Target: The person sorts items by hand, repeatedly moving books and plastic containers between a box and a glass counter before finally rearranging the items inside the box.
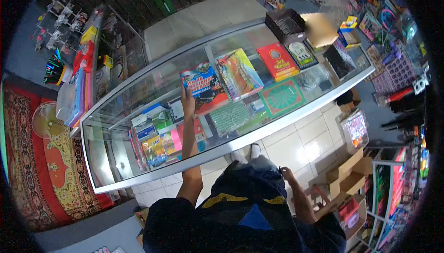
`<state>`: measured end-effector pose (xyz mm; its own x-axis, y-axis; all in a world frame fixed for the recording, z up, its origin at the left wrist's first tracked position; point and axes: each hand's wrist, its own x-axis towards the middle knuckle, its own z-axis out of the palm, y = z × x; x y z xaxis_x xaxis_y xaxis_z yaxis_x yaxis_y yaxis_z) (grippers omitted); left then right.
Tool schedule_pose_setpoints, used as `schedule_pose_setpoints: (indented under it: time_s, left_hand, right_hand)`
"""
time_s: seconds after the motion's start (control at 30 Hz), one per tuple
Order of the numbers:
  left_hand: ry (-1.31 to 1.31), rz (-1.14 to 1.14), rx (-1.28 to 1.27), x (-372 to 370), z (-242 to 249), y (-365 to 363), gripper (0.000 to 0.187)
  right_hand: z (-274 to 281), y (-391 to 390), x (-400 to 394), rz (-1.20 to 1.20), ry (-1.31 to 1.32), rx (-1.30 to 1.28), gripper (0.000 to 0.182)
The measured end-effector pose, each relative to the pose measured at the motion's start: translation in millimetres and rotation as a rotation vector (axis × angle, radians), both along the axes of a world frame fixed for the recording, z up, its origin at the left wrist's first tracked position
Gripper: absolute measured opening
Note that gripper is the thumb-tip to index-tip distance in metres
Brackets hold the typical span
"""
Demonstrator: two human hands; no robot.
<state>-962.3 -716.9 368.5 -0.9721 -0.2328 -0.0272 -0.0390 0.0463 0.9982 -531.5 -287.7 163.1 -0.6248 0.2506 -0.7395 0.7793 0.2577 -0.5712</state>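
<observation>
My left hand (187,103) reaches over the glass counter and grips the left edge of a blue and red songbook (202,86) with "Wajib Nasional" on its cover. Right of it on the glass lies a stack of colourful books (239,73). A red and yellow book (277,61) titled "Juz Amma" lies farther right, beside a dark-bordered book (301,54). My right hand (287,174) is low at my side near the shirt hem, fingers curled around a small dark thing I cannot make out.
The glass display counter (231,141) with a metal frame runs across in front of me, with stationery inside. Black baskets (285,24) stand at its far right end. Open cardboard boxes (349,174) and a stocked shelf (388,183) are on my right. A patterned red carpet (27,160) hangs at left.
</observation>
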Motion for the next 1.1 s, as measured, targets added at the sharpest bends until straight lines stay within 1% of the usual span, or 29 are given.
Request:
schedule_pose_setpoints:
  time_s: [0.03, 0.1, 0.17, 0.2, 0.27, 0.3, 0.37, 0.4, 0.5, 0.6, 0.7, 0.73, 0.83, 0.87, 0.97, 1.0, 1.07, 1.1]
  left_hand:
    - [0.001, -0.003, 0.009, -1, -4, 0, 0.048]
    - [0.003, -0.008, 0.027, -2, -13, -1, 0.047]
    - [0.055, -0.045, 0.124, 6, 8, 8, 0.047]
    - [-0.119, -0.035, 0.159, 26, 59, 27, 0.05]
    - [-0.012, -0.009, 0.029, 17, 37, 19, 0.049]
    - [0.044, 0.003, -0.038, 11, 24, 14, 0.048]
    - [0.099, -0.048, -0.001, 3, 2, 4, 0.054]
    - [0.13, -0.074, 0.018, 3, 9, 6, 0.056]
    - [0.018, 0.055, 0.186, 11, 34, 14, 0.061]
    - [0.098, 0.152, -0.004, 17, 19, 4, 0.062]
    - [0.15, 0.031, -0.008, 41, 22, 13, 0.062]
    - [0.158, 0.042, -0.005, 45, 30, 21, 0.06]
    - [0.287, -0.024, -0.066, 41, 13, 16, 0.057]
    - [0.223, -0.141, 0.095, 40, 10, 13, 0.056]
    - [0.194, -0.175, 0.373, 32, 31, 17, 0.055]
    - [0.169, -0.183, 0.464, 35, 33, 17, 0.054]
    - [0.107, -0.189, 0.653, 46, 30, 19, 0.054]
    - [0.129, -0.143, 0.647, 50, 27, 19, 0.053]
  right_hand:
    - [14, -7, 1, 0.032, -0.041, 0.075, 0.025]
    - [19, -11, 16, -0.022, 0.07, -0.048, 0.027]
    - [34, -18, 26, -0.034, -0.027, -0.016, 0.027]
    - [29, -20, 35, -0.026, -0.058, 0.008, 0.026]
    - [13, -22, 54, -0.011, -0.066, 0.07, 0.023]
    - [6, -22, 66, -0.015, -0.008, 0.015, 0.022]
    - [-7, -20, 88, -0.024, 0.113, -0.092, 0.021]
    - [-1, -21, 88, -0.083, -0.033, -0.151, 0.021]
    - [3, -24, 85, -0.009, 0.2, -0.178, 0.02]
    - [41, -34, 46, -0.098, 0.178, -0.137, 0.021]
    - [61, -34, 11, -0.091, -0.014, -0.023, 0.021]
    - [19, -23, 20, -0.081, 0.045, -0.033, 0.025]
    - [32, -17, 6, 0.022, -0.004, 0.04, 0.027]
    - [36, -17, 2, 0.124, 0.082, 0.142, 0.028]
    - [77, -25, -7, -0.064, -0.012, -0.014, 0.028]
    - [76, -28, -5, -0.13, -0.055, -0.089, 0.027]
    - [80, -29, 9, -0.129, -0.097, -0.06, 0.026]
    - [85, -30, 12, -0.125, -0.117, -0.046, 0.026]
